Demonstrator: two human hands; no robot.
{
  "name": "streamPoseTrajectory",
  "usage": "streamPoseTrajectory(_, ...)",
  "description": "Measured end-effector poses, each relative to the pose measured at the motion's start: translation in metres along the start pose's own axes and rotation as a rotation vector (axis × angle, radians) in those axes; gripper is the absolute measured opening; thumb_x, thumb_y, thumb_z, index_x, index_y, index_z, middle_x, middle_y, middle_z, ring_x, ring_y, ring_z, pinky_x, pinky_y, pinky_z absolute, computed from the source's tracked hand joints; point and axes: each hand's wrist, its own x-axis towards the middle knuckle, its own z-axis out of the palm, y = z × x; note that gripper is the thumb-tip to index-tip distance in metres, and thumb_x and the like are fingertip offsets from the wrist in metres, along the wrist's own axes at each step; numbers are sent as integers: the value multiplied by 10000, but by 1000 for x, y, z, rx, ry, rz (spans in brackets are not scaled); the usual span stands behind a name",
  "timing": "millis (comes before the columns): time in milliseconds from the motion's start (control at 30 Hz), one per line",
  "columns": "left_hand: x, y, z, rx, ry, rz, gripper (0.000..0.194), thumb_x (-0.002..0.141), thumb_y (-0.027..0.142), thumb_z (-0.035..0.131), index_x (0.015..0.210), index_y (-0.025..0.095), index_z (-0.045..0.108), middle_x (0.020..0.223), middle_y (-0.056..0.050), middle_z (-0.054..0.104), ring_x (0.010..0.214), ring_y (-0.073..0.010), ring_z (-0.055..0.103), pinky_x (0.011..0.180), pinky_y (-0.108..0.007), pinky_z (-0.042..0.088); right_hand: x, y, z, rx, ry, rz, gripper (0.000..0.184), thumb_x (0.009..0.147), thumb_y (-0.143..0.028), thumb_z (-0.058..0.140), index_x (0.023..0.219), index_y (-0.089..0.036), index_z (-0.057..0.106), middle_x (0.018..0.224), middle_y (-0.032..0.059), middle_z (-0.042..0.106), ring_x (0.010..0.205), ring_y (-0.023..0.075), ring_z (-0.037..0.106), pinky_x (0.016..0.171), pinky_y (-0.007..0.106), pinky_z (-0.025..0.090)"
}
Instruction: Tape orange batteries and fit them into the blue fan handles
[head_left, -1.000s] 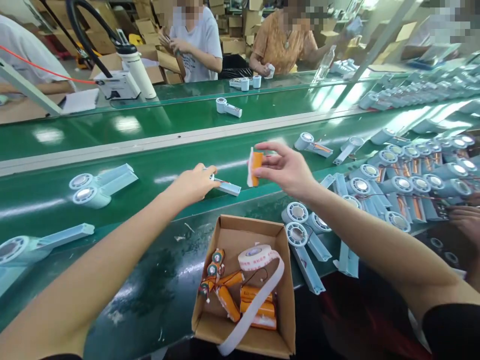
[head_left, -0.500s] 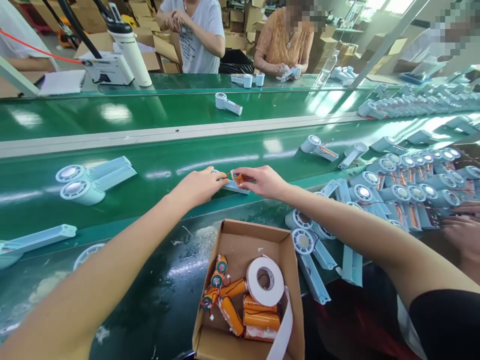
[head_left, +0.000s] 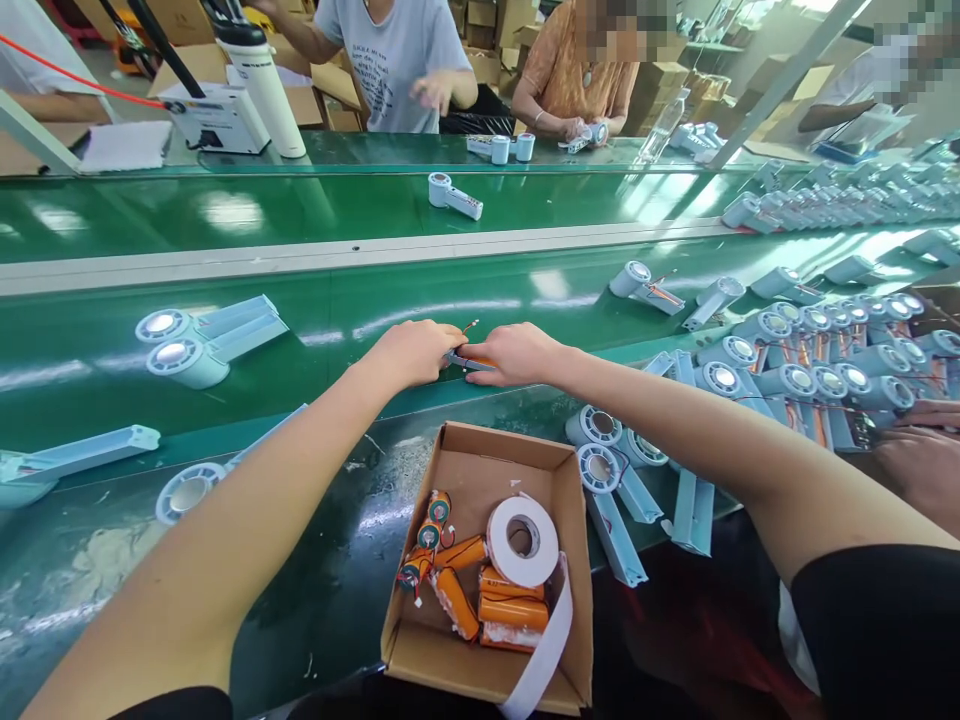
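The left hand [head_left: 421, 352] grips the blue housing [head_left: 466, 363], hiding its left end; the housing's long axis runs left to right along the green belt's [head_left: 330, 385] near edge, its right end, tipped slightly nearer, partly covered by the right hand [head_left: 516, 354], whose grip I cannot tell.

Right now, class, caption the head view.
Left hand and right hand touch a blue casing beyond a box of batteries.

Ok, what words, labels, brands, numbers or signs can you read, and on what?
No text reads clearly.
Pale grey short-sleeved T-shirt: printed lines, too blurred.
Tall white cylindrical bottle: marks too small.
White box-shaped device: dark marks, unreadable.
Orange cylindrical batteries in the brown cardboard box: dark marks, too small.
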Motion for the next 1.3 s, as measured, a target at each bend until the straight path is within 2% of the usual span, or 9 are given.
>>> streamPoseTrajectory(233,10,14,-15,31,-44,-63,475,935,236,611,1391,336,699,1507,1,688,1310,-264,682,1042,-351,556,11,15,-10,151,-19,-144,396,1033,-482,660,1295,-210,782,1305,116,778,1139,274,734,905,348,553)
streamPoseTrajectory(367,12,9,-30,83,-10,-221,416,945,206,637,1345,284,721,1409,-47,740,1190,-276,712,990,-373,569,-11,34,-26,443,359,6,321,1054,-272,622,1323,-174,769,1405,109,749,1308,243,677,1124,354,494)
streamPoseTrajectory(467,-3,12,-44,80,12,-245,402,996,171,588,1386,168,687,1440,-132,705,1157,-270,694,988,-407,566,-56,39,-32,525,529,169,321,1060,-175,553,1268,-73,775,1323,177,780,1216,249,718,1067,367,520)
streamPoseTrajectory(567,-44,43,-52,40,115,-168,458,1073,249,526,1494,77,583,1531,-234,611,1281,-323,632,1026,-463,550,-125,25,-26,563,497,148,179,994,-161,668,1057,-129,832,1007,109,852,882,193,771,832,292,566)
streamPoseTrajectory(733,-125,132,-24,-49,24,235,239,1004,367,701,1195,241,770,1264,-52,774,1184,-244,691,1038,-382,548,-233,-35,7,758,447,-64,243,1027,-319,696,851,-182,794,711,21,777,601,118,681,602,219,490)
streamPoseTrajectory(933,-142,179,14,66,-90,202,288,898,299,823,1172,214,797,1271,-122,745,1123,-320,699,908,-461,599,-249,-89,29,958,445,-127,370,1075,-404,606,835,-170,763,708,51,748,611,124,639,610,238,463)
streamPoseTrajectory(1000,-149,179,9,69,27,228,181,918,239,780,1096,215,801,1188,-104,756,1074,-303,688,882,-448,604,-244,-100,27,1042,411,-1,336,1055,-442,618,955,-166,782,706,33,735,594,123,615,594,240,453)
streamPoseTrajectory(1133,-189,180,-12,91,486,288,226,976,134,636,1175,156,744,1216,-115,755,1191,-319,639,1002,-476,594,-241,-125,9,1273,177,160,436,977,-530,704,1148,-131,748,667,-6,693,564,132,616,546,234,443)
streamPoseTrajectory(1300,-246,167,-2,95,699,195,257,1032,161,586,1272,109,659,1201,-147,747,1275,-323,663,1085,-460,592,-241,-167,-9,1339,-135,-418,480,1045,-553,591,736,-212,726,603,-19,688,514,108,598,518,226,419)
